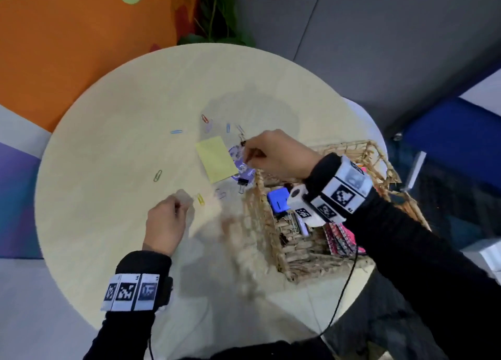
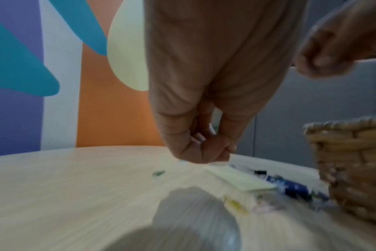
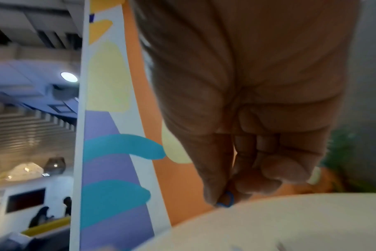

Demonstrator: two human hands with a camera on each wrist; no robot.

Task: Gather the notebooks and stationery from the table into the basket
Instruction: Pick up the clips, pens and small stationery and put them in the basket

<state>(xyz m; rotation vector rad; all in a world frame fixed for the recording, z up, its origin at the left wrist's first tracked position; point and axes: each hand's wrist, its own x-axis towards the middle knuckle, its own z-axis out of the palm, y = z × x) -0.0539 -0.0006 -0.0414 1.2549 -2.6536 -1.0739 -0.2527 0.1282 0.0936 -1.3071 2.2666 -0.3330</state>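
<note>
My right hand [image 1: 245,153] hovers over a purple card [image 1: 240,167] beside a yellow sticky pad [image 1: 217,159]. It pinches a blue paper clip [image 3: 225,202] between thumb and finger. My left hand [image 1: 179,205] hangs low over the table with curled fingers [image 2: 206,149], and nothing shows in them. A yellow paper clip [image 1: 200,199] lies just right of it. More clips lie loose: green [image 1: 157,176], blue [image 1: 176,132], red [image 1: 205,119]. A black binder clip [image 1: 242,182] rests by the wicker basket [image 1: 292,248], which holds pink notebooks [image 1: 341,237] and a blue item [image 1: 278,199].
The round pale table [image 1: 122,142] stands against an orange wall with a plant [image 1: 217,20] behind it. The basket sits at the table's right edge, under my right forearm. A black cable [image 1: 341,300] hangs from my right wrist over the front edge.
</note>
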